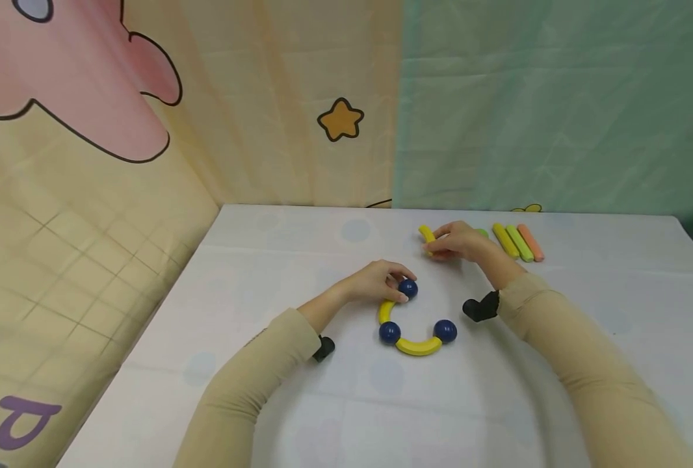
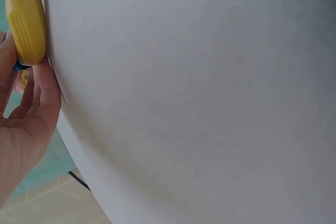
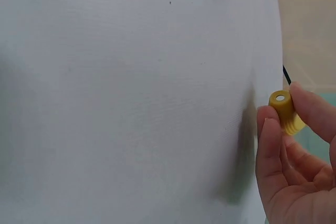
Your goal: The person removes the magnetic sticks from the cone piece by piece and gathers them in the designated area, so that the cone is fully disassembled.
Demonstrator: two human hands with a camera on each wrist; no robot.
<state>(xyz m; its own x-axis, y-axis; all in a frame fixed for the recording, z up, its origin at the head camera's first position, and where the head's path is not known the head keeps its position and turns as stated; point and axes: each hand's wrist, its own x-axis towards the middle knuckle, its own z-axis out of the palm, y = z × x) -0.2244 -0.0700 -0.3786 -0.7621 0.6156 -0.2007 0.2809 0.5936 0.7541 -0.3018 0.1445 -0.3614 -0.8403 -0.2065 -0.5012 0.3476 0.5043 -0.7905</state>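
Near the middle of the table my left hand (image 1: 376, 281) holds a blue ball (image 1: 407, 288) between thumb and fingers. That ball joins a yellow curved rod (image 1: 385, 311), which the left wrist view shows right beside the fingertips. The rod runs to a second blue ball (image 1: 390, 333), then another yellow curved rod (image 1: 418, 347) leads to a third blue ball (image 1: 445, 331), forming an open arc. Farther back, my right hand (image 1: 457, 242) pinches a separate yellow curved rod (image 1: 426, 234). Its end, with a small silvery disc, shows in the right wrist view.
Behind the right hand lie a yellow stick (image 1: 506, 241), a light green stick (image 1: 519, 243) and an orange stick (image 1: 530, 243), side by side. A green piece (image 1: 483, 233) is partly hidden by that hand. Printed curtains stand at the back and left of the white table (image 1: 346, 403).
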